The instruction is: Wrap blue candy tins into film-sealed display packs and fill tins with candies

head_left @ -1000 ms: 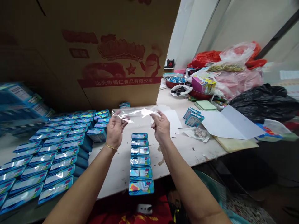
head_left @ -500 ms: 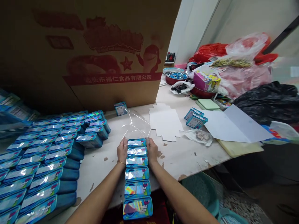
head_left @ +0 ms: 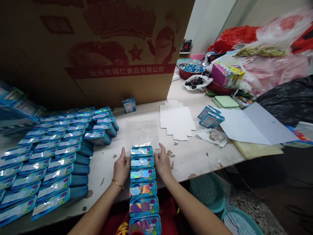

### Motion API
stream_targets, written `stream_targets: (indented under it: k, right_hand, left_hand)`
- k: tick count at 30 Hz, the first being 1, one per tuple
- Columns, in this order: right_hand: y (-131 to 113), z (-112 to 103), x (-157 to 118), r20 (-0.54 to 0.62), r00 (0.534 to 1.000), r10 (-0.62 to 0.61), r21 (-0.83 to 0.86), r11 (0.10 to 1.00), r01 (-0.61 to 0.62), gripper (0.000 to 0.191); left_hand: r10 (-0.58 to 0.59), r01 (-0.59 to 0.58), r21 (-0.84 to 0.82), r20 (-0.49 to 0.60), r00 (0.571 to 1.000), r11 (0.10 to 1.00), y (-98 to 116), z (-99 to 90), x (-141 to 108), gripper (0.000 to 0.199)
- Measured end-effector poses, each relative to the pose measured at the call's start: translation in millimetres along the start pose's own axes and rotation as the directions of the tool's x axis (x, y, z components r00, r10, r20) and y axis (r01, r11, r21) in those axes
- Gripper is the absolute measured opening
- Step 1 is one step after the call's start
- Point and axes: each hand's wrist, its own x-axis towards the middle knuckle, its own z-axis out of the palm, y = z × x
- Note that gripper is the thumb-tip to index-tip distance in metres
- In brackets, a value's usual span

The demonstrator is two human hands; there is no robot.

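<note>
A column of several blue tins with shiny lids (head_left: 143, 174) runs from the table's front edge toward me. My left hand (head_left: 121, 166) presses against the left side of the column near its far end, thumb pointing up. On the opposite side my right hand (head_left: 163, 163) touches the same tins, its thumb raised too. Between them the tins are held together. A clear plastic film or bag (head_left: 144, 132) lies flat beyond the far tin; whether it also surrounds the tins I cannot tell.
Rows of blue tins (head_left: 61, 151) fill the left side. A large cardboard box (head_left: 117, 88) stands behind. Right of centre are a white card cutout (head_left: 177, 120), two more tins (head_left: 210, 117) and folded white card (head_left: 254, 125). Teal tubs (head_left: 215, 195) stand below the table edge.
The clear film has sunk from standing loops to lying flat. Both hands have moved slightly nearer me along the column, thumbs now raised. The view has shifted a little.
</note>
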Motion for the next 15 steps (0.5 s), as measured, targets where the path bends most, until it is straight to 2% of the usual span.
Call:
stream_targets:
  k: [2, 4, 6, 8, 11, 13, 15]
  right_hand:
    - [-5, -13, -2, 0.050, 0.996, -0.079, -0.285, 0.954, 0.090, 0.043]
    - [-10, -24, 0, 0.072, 0.983, -0.169, -0.496, 0.849, 0.182, 0.035]
    - [-14, -32, 7, 0.095, 0.956, -0.278, -0.593, 0.756, 0.278, 0.025]
    - [-17, -38, 15, 0.136, 0.932, -0.337, -0.591, 0.727, 0.350, 0.023]
    - [-23, -47, 29, 0.179, 0.937, -0.301, -0.507, 0.788, 0.350, 0.026]
    - [-30, -53, 36, 0.225, 0.940, -0.257, -0.481, 0.809, 0.337, 0.025]
    - [-37, -59, 39, 0.268, 0.932, -0.244, -0.501, 0.791, 0.351, 0.024]
  left_hand:
    - [0.099, -0.106, 0.219, 0.042, 0.994, 0.970, 5, -3.6, -1, 0.054]
    - [0.241, -0.235, 0.378, 0.033, 0.970, 0.895, 10, -5.5, 2, 0.044]
    - [0.386, -0.347, 0.469, 0.013, 0.922, 0.812, 16, -6.9, 8, 0.033]
    - [0.474, -0.429, 0.497, 0.039, 0.880, 0.754, 24, -8.7, 15, 0.026]
    - [0.487, -0.464, 0.460, 0.076, 0.870, 0.757, 39, -12.9, 24, 0.021]
    - [0.428, -0.415, 0.408, 0.063, 0.902, 0.813, 49, -15.8, 30, 0.018]
    - [0.345, -0.343, 0.343, 0.058, 0.937, 0.874, 57, -17.8, 35, 0.014]
